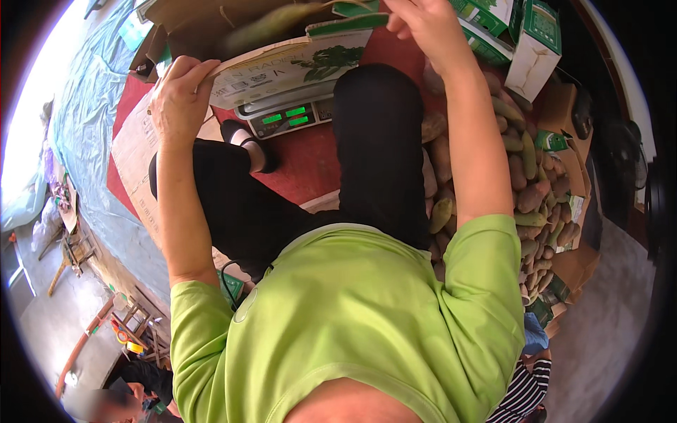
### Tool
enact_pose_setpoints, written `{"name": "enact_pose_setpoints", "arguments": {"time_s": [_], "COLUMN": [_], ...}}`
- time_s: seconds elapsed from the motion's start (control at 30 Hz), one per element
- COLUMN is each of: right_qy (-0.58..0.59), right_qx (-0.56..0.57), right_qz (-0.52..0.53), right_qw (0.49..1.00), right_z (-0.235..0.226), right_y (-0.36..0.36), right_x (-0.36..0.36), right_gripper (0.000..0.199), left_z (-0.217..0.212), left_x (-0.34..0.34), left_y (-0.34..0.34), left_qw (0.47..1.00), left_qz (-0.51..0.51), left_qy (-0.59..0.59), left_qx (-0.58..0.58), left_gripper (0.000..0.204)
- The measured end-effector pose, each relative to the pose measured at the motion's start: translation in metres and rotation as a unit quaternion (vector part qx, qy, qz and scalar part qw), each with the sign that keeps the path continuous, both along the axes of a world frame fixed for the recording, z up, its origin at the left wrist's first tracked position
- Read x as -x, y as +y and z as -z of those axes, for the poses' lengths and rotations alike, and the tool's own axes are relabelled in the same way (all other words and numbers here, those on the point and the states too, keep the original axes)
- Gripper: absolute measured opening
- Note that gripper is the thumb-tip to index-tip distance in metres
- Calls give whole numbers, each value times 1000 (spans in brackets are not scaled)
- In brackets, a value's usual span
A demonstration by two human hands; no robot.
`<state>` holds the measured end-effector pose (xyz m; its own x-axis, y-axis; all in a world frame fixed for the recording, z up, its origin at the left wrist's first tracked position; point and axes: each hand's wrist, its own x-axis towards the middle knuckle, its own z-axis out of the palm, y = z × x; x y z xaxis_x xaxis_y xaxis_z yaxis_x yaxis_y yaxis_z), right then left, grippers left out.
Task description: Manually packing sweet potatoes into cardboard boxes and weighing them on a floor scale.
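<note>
A white cardboard box (pixel 282 74) with a green plant print stands in front of me, its top open. My left hand (pixel 182 99) is closed over its left front corner. At the right end of the front flap, my right hand (pixel 422 27) has its fingers bent round the green-edged flap (pixel 347 25). Above the box opening, a long greenish root vegetable (pixel 276 25) is smeared by motion; what moves it cannot be made out. Beneath the box sits a weighing scale (pixel 290 120) with lit green displays.
A big heap of long green and reddish-brown root vegetables (pixel 525 187) lies to my right. Beyond it are more green-and-white boxes (pixel 539 42). Blue plastic sheeting (pixel 88 99) spreads at the left. Wooden stools (pixel 144 328) and another person (pixel 123 398) are at the lower left.
</note>
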<state>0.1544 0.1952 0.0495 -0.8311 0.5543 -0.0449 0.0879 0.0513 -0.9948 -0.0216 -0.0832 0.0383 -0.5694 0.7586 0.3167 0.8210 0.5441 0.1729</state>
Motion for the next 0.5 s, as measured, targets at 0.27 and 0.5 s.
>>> {"name": "enact_pose_setpoints", "arguments": {"time_s": [0.27,0.5], "right_qy": [-141,-300], "right_qx": [13,84], "right_qz": [188,276], "right_qw": [972,909], "right_z": [105,211], "right_y": [20,-30], "right_x": [-155,-286], "right_gripper": [28,25], "left_z": [1,0], "left_x": [-1,1], "left_y": [3,0], "left_qw": [998,999], "left_qz": [45,35], "left_qy": [-26,-12], "left_qx": [-39,-32], "left_gripper": [17,18]}}
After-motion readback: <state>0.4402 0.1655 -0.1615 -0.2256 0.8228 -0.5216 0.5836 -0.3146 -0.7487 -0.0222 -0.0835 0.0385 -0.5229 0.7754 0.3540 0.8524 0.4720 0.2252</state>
